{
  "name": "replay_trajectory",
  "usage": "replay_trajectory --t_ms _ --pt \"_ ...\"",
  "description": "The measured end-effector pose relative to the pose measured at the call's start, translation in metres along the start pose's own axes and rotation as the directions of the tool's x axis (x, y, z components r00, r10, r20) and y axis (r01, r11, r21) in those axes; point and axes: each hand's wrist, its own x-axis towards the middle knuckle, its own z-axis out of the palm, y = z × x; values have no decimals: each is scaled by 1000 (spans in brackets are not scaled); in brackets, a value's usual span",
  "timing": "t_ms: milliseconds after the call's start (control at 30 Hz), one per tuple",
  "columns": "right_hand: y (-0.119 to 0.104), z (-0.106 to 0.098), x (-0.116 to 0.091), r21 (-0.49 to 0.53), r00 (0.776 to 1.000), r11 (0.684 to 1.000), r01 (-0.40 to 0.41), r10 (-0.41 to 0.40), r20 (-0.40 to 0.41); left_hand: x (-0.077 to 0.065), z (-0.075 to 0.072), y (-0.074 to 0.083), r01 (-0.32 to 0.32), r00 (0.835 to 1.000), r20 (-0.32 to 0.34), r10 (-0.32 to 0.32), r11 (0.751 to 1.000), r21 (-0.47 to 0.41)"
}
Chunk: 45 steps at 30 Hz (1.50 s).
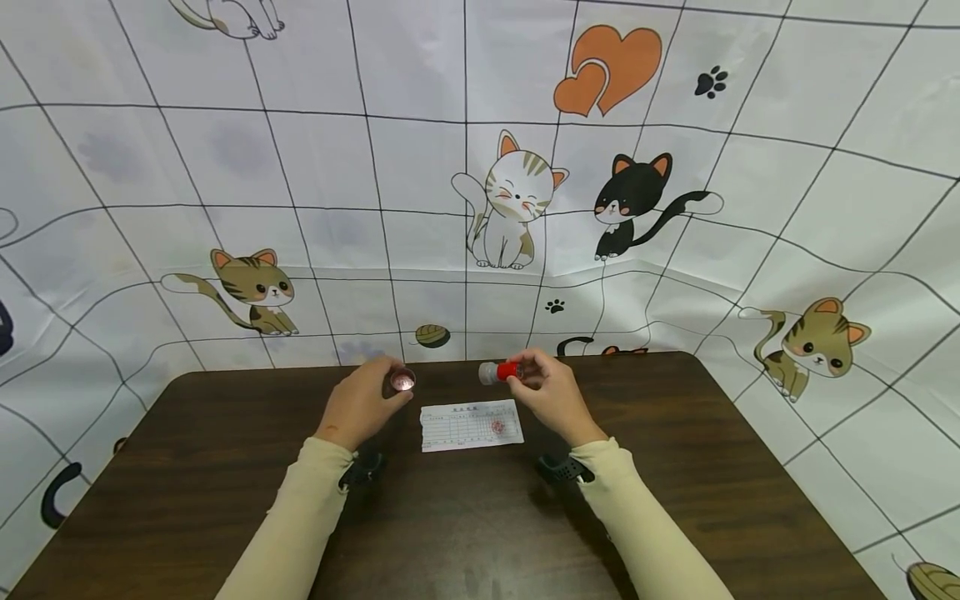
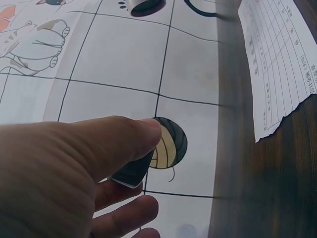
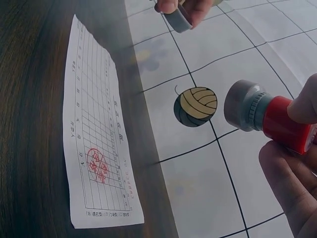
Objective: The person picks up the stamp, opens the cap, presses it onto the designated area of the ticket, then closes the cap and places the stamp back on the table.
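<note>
Two small pieces, one pinched in each hand, above a marked slip.
A loose pinch by your left hand [image 1: 363, 402] could drop the cap [image 1: 402, 380]; letting your right hand [image 1: 553, 393] dip might bring the red stamp [image 1: 501, 372] onto the paper slip [image 1: 461, 427], leaving a stray print near its round red mark [image 1: 497, 427]. The red stamp sits sideways in your right grip, grey end toward your left hand, apart from the cap. The slip lies on the table [image 1: 450, 517], between your hands.
</note>
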Motion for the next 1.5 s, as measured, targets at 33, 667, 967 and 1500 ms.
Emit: replay_trajectory --t_ms 33,667,967,1500 --pt "-1 0 0 1 1000 1000 1 -1 2 0 0 0 -6 1000 -4 6 1000 2" --pt "-14 5 -2 -10 999 999 33 -33 19 0 0 9 -31 999 -21 32 998 63" --pt "-17 5 -2 -9 999 999 41 -41 20 1 -1 14 -67 997 -18 69 996 64" --pt "-28 8 -2 8 999 999 40 -40 28 2 -5 23 -121 991 -45 123 992 40"
